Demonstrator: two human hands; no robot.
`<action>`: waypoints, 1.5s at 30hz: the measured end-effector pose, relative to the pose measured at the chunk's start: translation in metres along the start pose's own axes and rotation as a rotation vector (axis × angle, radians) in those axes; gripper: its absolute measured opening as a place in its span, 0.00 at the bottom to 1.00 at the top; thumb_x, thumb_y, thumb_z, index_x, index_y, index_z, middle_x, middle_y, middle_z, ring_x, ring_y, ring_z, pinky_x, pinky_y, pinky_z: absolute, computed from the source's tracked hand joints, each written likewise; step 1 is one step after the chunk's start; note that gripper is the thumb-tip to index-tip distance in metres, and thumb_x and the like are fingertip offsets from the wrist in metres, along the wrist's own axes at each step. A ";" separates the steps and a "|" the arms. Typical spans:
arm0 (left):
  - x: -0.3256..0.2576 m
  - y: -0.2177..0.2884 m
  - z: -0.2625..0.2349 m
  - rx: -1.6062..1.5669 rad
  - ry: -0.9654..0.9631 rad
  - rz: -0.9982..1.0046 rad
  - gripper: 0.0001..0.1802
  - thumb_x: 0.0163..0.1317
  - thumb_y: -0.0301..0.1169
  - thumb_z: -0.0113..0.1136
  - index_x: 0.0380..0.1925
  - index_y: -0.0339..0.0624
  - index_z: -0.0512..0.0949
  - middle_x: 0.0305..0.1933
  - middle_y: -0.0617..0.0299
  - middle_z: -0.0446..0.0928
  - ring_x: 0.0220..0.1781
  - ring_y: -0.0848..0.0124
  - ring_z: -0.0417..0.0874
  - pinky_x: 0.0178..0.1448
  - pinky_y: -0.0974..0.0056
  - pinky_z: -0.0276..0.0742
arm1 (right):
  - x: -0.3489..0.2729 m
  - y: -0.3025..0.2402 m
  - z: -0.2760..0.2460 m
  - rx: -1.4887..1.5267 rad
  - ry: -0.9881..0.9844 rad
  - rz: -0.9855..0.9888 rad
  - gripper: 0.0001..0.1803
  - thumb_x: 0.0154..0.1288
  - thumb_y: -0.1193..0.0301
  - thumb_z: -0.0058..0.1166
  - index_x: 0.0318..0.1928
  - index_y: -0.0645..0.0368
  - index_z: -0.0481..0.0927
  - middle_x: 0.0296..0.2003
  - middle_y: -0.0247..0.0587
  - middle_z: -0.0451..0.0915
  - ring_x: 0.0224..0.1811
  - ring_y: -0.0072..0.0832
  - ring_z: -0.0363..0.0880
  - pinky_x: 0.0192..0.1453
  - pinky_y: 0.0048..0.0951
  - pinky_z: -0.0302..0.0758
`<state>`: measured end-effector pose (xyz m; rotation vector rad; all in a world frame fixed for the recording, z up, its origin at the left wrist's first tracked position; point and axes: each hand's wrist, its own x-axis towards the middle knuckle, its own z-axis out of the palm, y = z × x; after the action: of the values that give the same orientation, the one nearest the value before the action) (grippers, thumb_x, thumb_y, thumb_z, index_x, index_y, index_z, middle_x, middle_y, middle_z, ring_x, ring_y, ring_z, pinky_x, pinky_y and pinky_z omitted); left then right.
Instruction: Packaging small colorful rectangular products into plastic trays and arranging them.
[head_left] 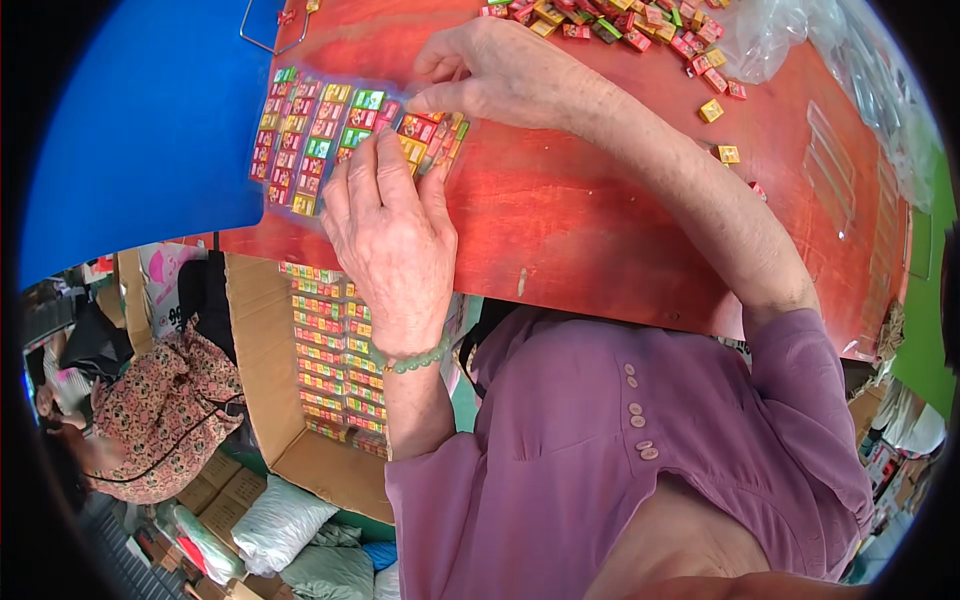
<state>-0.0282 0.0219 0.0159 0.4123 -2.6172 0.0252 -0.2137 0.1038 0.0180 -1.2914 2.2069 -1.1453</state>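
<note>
A red wooden worktop (pixel 620 220) fills the upper middle, its near edge curving across the view and its paint scuffed in pale spots. Past the worktop's left edge lies a broad, flat blue surface (pixel 140 130). Below the near edge, at the left, an open cardboard box (pixel 262 380) stands on its side, packed with rows of small colourful packets. More flattened brown cartons (pixel 215 485) lie on the floor beside it, with pale stuffed plastic sacks (pixel 285 520) in front. Beyond the worktop's right edge shows a strip of green (pixel 925 330). The light is even and bright, without hard shadows.
</note>
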 end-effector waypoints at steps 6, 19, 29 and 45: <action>-0.008 -0.004 -0.005 -0.051 0.105 0.013 0.34 0.63 0.43 0.71 0.64 0.35 0.74 0.64 0.44 0.75 0.62 0.48 0.76 0.63 0.45 0.74 | 0.014 0.008 0.018 -0.063 -0.022 -0.022 0.26 0.57 0.55 0.71 0.49 0.64 0.87 0.46 0.51 0.88 0.50 0.45 0.87 0.57 0.41 0.81; -0.060 -0.020 -0.017 -0.156 0.095 -0.096 0.34 0.62 0.41 0.74 0.64 0.35 0.76 0.70 0.42 0.69 0.62 0.45 0.74 0.61 0.45 0.74 | -0.012 -0.015 0.013 -0.016 0.045 0.024 0.16 0.62 0.67 0.70 0.44 0.67 0.86 0.38 0.51 0.88 0.44 0.37 0.87 0.51 0.34 0.80; -0.071 -0.013 -0.018 -0.239 0.221 -0.264 0.36 0.59 0.33 0.77 0.65 0.32 0.73 0.61 0.45 0.70 0.56 0.57 0.76 0.54 0.55 0.78 | 0.009 0.018 0.015 0.398 -0.165 0.201 0.15 0.64 0.68 0.70 0.44 0.66 0.86 0.37 0.43 0.88 0.41 0.27 0.84 0.49 0.31 0.79; -0.090 -0.015 0.006 -0.766 0.256 -0.449 0.25 0.64 0.21 0.71 0.58 0.31 0.72 0.60 0.50 0.67 0.54 0.65 0.80 0.56 0.64 0.86 | -0.005 -0.010 0.009 0.274 -0.039 0.079 0.14 0.64 0.67 0.66 0.43 0.67 0.86 0.36 0.54 0.88 0.40 0.37 0.87 0.46 0.36 0.80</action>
<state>0.0486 0.0327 -0.0322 0.6382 -2.0248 -0.9638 -0.1998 0.1011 0.0200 -1.0935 1.9709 -1.3250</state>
